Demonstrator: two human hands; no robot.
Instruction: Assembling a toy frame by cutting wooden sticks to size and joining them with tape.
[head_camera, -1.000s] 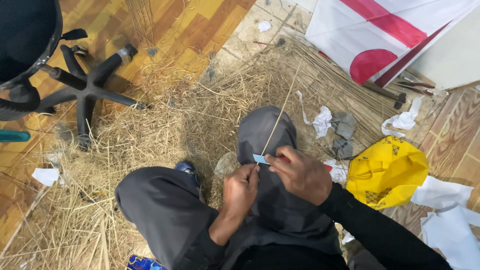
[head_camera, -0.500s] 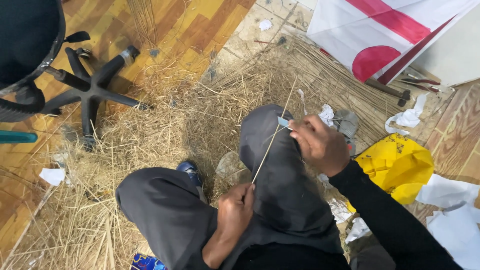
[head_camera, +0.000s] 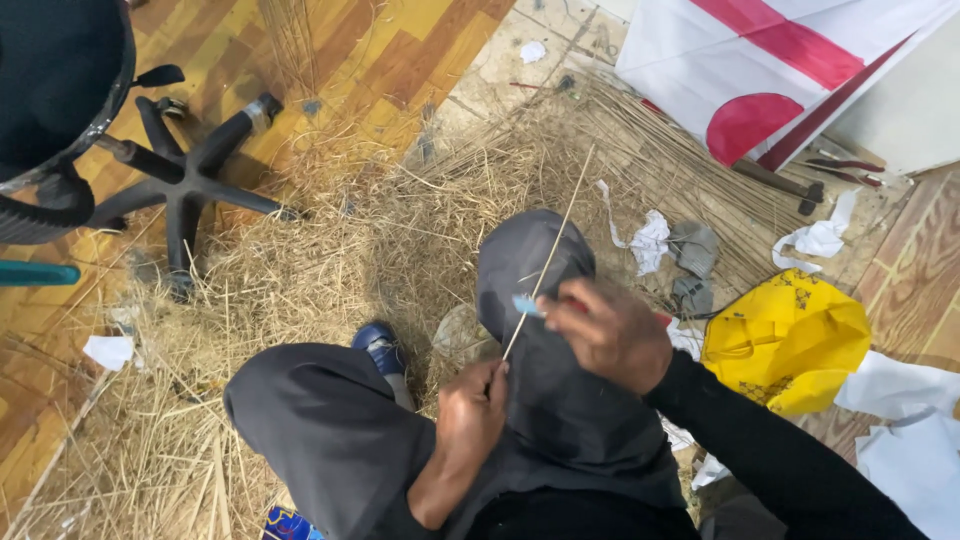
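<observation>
Left hand (head_camera: 470, 410) grips straw stalk (head_camera: 550, 255); right hand (head_camera: 610, 335) presses blade (head_camera: 524, 305) against it.

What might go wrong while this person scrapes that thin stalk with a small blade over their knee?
The blade in the right hand sits close to the left hand gripping the stalk, so a slip could nick fingers or the knee beneath. The thin stalk might also snap. Loose straw covers the floor, likely slippery underfoot.

thin pale straw stalk (head_camera: 548, 262), small blue blade (head_camera: 525, 304) against it
</observation>
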